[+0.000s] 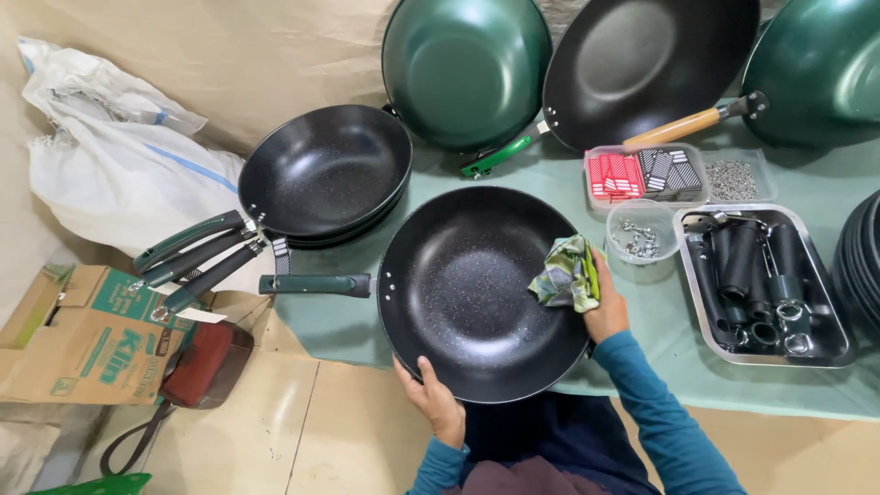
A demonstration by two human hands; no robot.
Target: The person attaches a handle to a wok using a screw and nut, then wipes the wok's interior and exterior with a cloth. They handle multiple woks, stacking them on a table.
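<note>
Speckled black non-stick frying pan (467, 289) points its dark-green handle left, left hand (435, 401) gripping the near rim, right hand (605, 307) clutching a seemingly soft patterned cloth (566, 273) inside.

A brown cardboard box (78, 335) with green printed panels sits on the floor at lower left, flaps open. Above it, against the wall, slumps a white woven sack (110, 156) with a thin blue stripe. A small white tag (200, 314) hangs from the stacked pan handles — rectangular, too small to make out.
</note>
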